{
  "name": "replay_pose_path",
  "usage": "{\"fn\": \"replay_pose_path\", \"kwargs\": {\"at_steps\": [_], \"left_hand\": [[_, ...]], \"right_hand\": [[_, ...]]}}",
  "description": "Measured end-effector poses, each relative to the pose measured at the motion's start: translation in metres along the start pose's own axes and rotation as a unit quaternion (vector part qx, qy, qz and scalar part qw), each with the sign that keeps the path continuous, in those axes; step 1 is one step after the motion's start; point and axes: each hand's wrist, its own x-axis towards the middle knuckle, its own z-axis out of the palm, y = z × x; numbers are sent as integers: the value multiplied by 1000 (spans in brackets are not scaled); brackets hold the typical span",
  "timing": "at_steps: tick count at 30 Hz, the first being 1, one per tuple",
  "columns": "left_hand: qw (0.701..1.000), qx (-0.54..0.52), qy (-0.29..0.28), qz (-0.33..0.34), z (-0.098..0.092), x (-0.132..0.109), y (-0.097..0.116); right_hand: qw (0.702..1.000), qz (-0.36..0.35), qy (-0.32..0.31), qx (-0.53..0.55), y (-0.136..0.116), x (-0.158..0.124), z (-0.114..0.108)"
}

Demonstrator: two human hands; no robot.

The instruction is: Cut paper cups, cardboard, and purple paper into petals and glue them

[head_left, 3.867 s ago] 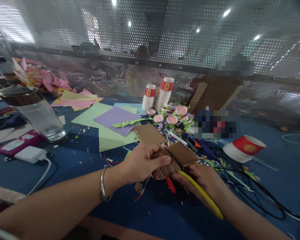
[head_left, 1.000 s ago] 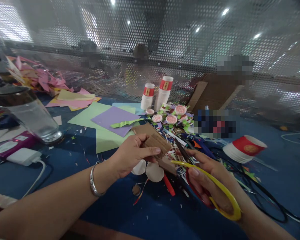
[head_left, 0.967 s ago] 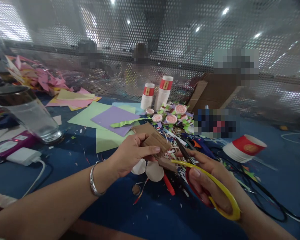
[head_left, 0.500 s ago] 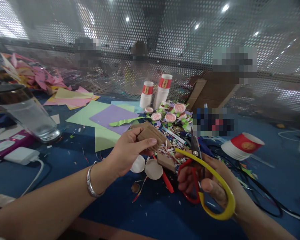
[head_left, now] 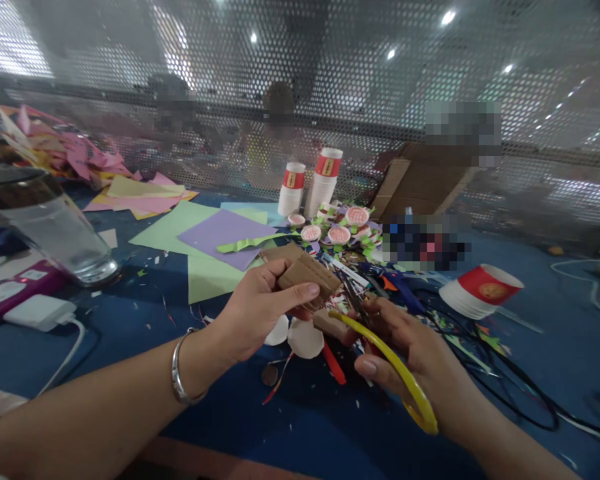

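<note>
My left hand has its fingers clamped on a brown cardboard piece, thumb flat on top, near the centre of my feed; whether it is one layer or several, I can't tell. At four o'clock from it, my right hand has its fingers curled around the yellow-handled scissors, whose dark blades are mostly lost against the paper scraps, so I can't read how wide they stand. I judge this to be cutting work, so I'd hold the left thumb back from the edge facing the blades, seat the board deep near the pivot where thick card should give more easily, and turn the board rather than twist the right wrist. Short bites should suit better than one long squeeze. At five o'clock, a small cardboard rectangle is near the right fingertips; contact I can't confirm. White discs lie at six, a slim red object beside them; I'd aim the tips away from both. Farther out on the desk, a purple paper sheet lies at ten, paper cup stacks stand at twelve, a lone paper cup is at three, and black cables loop at four, where I'd mind the right forearm.
</note>
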Motion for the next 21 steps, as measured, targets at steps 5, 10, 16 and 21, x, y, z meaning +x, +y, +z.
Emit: {"fn": "replay_pose_path", "kwargs": {"at_steps": [5,10,16,21], "left_hand": [[1000,-14,-1,7,2,-2,0],[1000,-6,-25,3,4,-1,-4],[999,32,-12,-11,5,-2,-5],[999,42,-1,-3,6,-4,-4]], "right_hand": [[1000,8,10,-13,0,-2,1],[999,9,-11,-40,-5,-2,2],[998,14,-12,-63,-6,-2,1],[998,15,-19,-58,-9,0,0]]}}
